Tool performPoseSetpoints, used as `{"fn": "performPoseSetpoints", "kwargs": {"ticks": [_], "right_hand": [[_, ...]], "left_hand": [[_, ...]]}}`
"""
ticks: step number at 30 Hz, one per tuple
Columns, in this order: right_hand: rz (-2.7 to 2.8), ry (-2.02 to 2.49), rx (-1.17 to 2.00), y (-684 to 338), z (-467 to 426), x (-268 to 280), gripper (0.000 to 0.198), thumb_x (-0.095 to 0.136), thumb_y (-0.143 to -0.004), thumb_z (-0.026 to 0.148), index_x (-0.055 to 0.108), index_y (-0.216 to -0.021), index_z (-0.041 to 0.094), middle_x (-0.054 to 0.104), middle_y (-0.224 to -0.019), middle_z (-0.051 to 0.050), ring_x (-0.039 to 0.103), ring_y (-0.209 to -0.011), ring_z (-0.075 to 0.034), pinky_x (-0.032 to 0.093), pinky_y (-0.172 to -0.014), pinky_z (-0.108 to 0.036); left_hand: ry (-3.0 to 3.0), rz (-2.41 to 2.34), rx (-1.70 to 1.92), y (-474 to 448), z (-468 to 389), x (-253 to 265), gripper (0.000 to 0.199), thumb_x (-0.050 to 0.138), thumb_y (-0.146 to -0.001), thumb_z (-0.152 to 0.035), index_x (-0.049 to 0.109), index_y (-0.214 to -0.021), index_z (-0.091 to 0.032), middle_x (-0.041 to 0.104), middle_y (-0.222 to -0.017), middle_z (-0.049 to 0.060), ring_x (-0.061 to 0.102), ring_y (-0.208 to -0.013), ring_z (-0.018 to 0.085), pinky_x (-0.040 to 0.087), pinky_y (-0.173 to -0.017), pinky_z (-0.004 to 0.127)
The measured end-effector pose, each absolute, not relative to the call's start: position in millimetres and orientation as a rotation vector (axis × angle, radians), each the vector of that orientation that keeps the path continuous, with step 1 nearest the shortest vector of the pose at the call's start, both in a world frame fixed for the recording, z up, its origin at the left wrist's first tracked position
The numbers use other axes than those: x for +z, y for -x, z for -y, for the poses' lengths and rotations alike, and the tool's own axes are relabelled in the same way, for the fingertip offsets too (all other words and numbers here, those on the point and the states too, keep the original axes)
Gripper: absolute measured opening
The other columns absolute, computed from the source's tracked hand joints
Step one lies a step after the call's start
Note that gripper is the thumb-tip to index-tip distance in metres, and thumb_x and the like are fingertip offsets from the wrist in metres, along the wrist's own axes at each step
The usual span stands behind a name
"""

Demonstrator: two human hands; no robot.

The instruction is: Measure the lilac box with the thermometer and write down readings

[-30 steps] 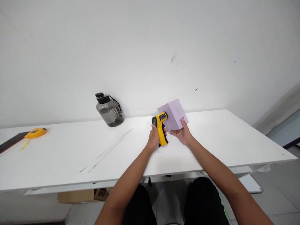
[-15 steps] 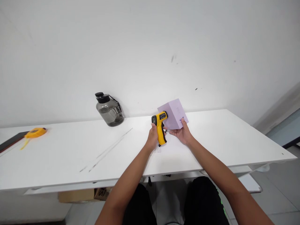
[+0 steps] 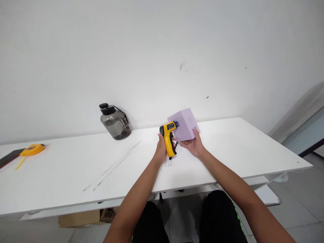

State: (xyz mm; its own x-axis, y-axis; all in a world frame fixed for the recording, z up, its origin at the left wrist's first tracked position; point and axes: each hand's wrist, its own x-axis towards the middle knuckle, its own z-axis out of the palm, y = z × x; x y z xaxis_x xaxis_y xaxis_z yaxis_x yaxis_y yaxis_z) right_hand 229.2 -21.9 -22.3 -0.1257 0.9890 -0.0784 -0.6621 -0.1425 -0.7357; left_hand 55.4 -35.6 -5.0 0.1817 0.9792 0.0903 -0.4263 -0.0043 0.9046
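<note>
My left hand [image 3: 161, 149] is closed around the handle of a yellow and black infrared thermometer [image 3: 168, 136]. Its nose points right, close to the left face of a purple box [image 3: 186, 125]; whether they touch I cannot tell. My right hand [image 3: 194, 143] grips that box from below and the right, thumb on the front face by a small dark print. The box is tilted above the table, one edge toward me. The fingers of my left hand behind the handle are partly hidden.
On the white table [image 3: 222, 152], a grey see-through bottle [image 3: 115, 123] with a black lid stands near the wall. Farther left lies a yellow tape measure [image 3: 33, 149] beside a dark flat object [image 3: 11, 157]. Below the table sits a cardboard box [image 3: 79, 218].
The thermometer has turned slightly and shifted a little left, its nose now bluish purple. The whole view has shifted slightly. Both hands keep their holds.
</note>
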Motion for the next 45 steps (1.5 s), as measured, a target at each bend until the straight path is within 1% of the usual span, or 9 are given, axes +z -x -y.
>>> {"fn": "performPoseSetpoints", "kwargs": {"ticks": [4,7,11,14,19,24,40,43,45], "right_hand": [[0.659,0.711,1.46,-227.7,23.3,-17.9,0.063,0.049,-0.083,0.073,0.054,-0.125,0.027,0.067,-0.121,-0.008,0.069,-0.092,-0.021,0.06,-0.07,-0.033],[0.68,0.808,1.109,-234.7,20.8,-17.1,0.068,0.059,-0.077,0.07,0.042,-0.131,0.033,0.059,-0.132,-0.006,0.064,-0.107,-0.022,0.059,-0.077,-0.036],[0.802,0.988,0.609,-254.5,14.8,-20.0,0.085,0.075,-0.069,0.055,0.031,-0.136,0.029,0.05,-0.138,-0.011,0.056,-0.12,-0.022,0.053,-0.094,-0.04],[0.873,1.099,0.42,-268.3,9.3,-24.7,0.089,0.075,-0.068,0.051,0.027,-0.139,0.028,0.036,-0.147,-0.014,0.048,-0.128,-0.025,0.052,-0.097,-0.043],[0.92,1.316,0.184,-280.0,2.5,-34.1,0.092,0.074,-0.068,0.051,0.028,-0.143,0.022,0.028,-0.145,-0.02,0.035,-0.14,-0.031,0.04,-0.111,-0.047],[0.996,1.53,0.148,-285.6,-0.5,-38.9,0.087,0.072,-0.069,0.052,0.032,-0.141,0.024,0.029,-0.138,-0.019,0.04,-0.133,-0.035,0.041,-0.108,-0.051],[1.009,1.669,0.146,-299.7,-16.6,-53.0,0.092,0.075,-0.064,0.051,0.034,-0.141,0.022,0.03,-0.136,-0.019,0.038,-0.128,-0.037,0.037,-0.108,-0.056],[1.051,1.717,0.125,-301.8,-21.0,-58.8,0.092,0.076,-0.064,0.049,0.031,-0.14,0.022,0.022,-0.146,-0.022,0.034,-0.133,-0.04,0.034,-0.108,-0.061],[1.105,1.73,0.047,-300.0,-21.1,-59.0,0.087,0.073,-0.068,0.048,0.031,-0.14,0.022,0.014,-0.153,-0.024,0.023,-0.141,-0.043,0.027,-0.109,-0.067]], "left_hand": [[-0.995,-0.787,1.326,-51.4,30.4,-5.4,0.089,0.042,-0.065,-0.093,0.061,-0.108,-0.017,0.066,-0.083,0.004,0.058,-0.057,0.011,0.048,-0.052,0.025],[-1.046,-0.917,1.399,-46.8,23.7,-10.7,0.086,0.042,-0.067,-0.092,0.06,-0.105,-0.017,0.066,-0.085,0.005,0.058,-0.06,0.012,0.048,-0.054,0.027],[-1.27,-1.34,1.491,-37.7,16.2,-18.8,0.068,0.05,-0.075,-0.082,0.059,-0.095,-0.019,0.069,-0.092,0.008,0.06,-0.068,0.017,0.047,-0.06,0.03],[-1.475,-1.71,1.426,-30.1,15.1,-18.8,0.055,0.054,-0.081,-0.072,0.061,-0.106,-0.023,0.071,-0.099,0.007,0.064,-0.085,0.023,0.046,-0.073,0.034],[-1.639,-1.987,1.171,-21.8,16.2,-11.7,0.064,0.061,-0.076,-0.071,0.055,-0.125,-0.029,0.069,-0.118,0.007,0.064,-0.106,0.029,0.043,-0.088,0.039],[-1.713,-2.167,0.923,-18.5,11.9,-11.9,0.065,0.059,-0.077,-0.071,0.054,-0.125,-0.027,0.069,-0.122,0.01,0.062,-0.113,0.032,0.039,-0.097,0.045],[-1.822,-2.294,0.765,-16.2,8.2,-18.5,0.062,0.06,-0.079,-0.066,0.055,-0.124,-0.025,0.067,-0.121,0.011,0.059,-0.114,0.032,0.037,-0.092,0.045],[-1.837,-2.286,0.743,-16.6,9.0,-17.7,0.061,0.06,-0.079,-0.066,0.055,-0.124,-0.025,0.067,-0.12,0.011,0.059,-0.112,0.032,0.037,-0.092,0.045],[-1.845,-2.289,0.712,-17.0,9.1,-17.4,0.061,0.061,-0.079,-0.065,0.055,-0.124,-0.025,0.067,-0.12,0.011,0.059,-0.113,0.032,0.037,-0.092,0.045]]}}
